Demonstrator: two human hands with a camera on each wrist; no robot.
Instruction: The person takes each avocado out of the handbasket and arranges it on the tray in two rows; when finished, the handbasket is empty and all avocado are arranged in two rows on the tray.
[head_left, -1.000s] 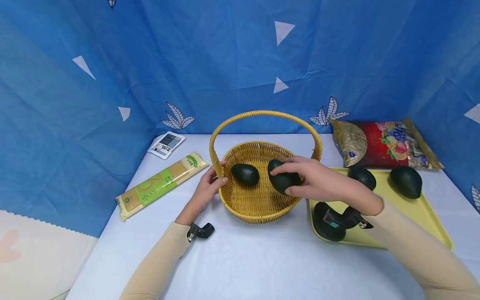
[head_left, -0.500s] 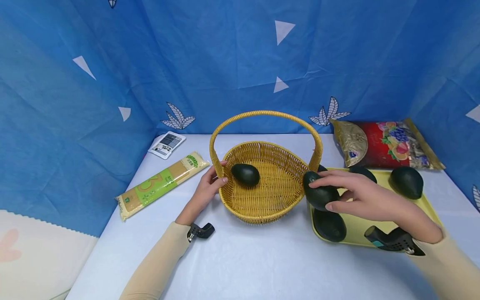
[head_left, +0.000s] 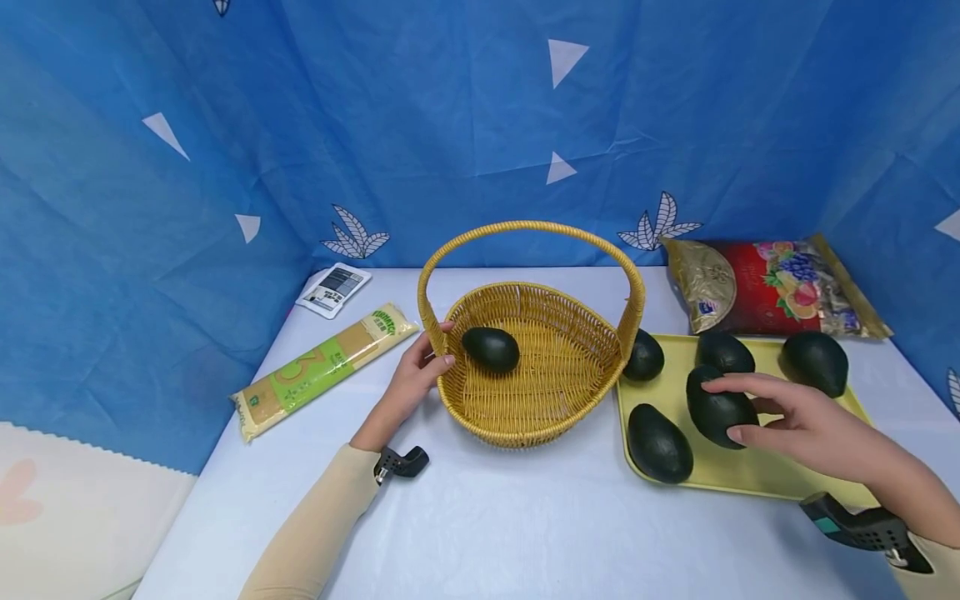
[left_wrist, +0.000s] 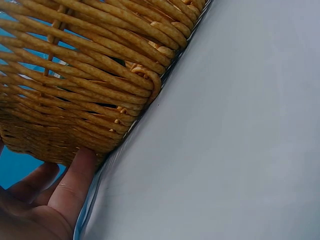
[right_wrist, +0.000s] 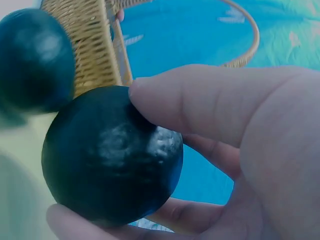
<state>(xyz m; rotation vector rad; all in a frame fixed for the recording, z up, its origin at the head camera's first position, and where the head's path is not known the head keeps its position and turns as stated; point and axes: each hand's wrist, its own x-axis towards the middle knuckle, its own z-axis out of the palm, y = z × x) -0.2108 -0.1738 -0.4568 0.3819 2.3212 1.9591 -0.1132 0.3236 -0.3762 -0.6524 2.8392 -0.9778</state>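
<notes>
A yellow wicker basket with an arched handle stands mid-table, one dark green avocado lying inside on its left. My left hand holds the basket's left rim near the foot of the handle; in the left wrist view its fingers touch the woven wall. Over the yellow tray, my right hand grips another dark avocado between thumb and fingers. That same held avocado fills much of the right wrist view. Several more avocados, such as the front-left one, lie on the tray.
Left of the basket lies a long packet of noodles, with a small white pouch behind it. A red and gold bag with fruit pictures lies behind the tray. Blue cloth encloses the back and sides.
My right hand has carried its avocado from inside the basket, out over the right rim, to above the tray. The left hand and the basket stay where they were.
</notes>
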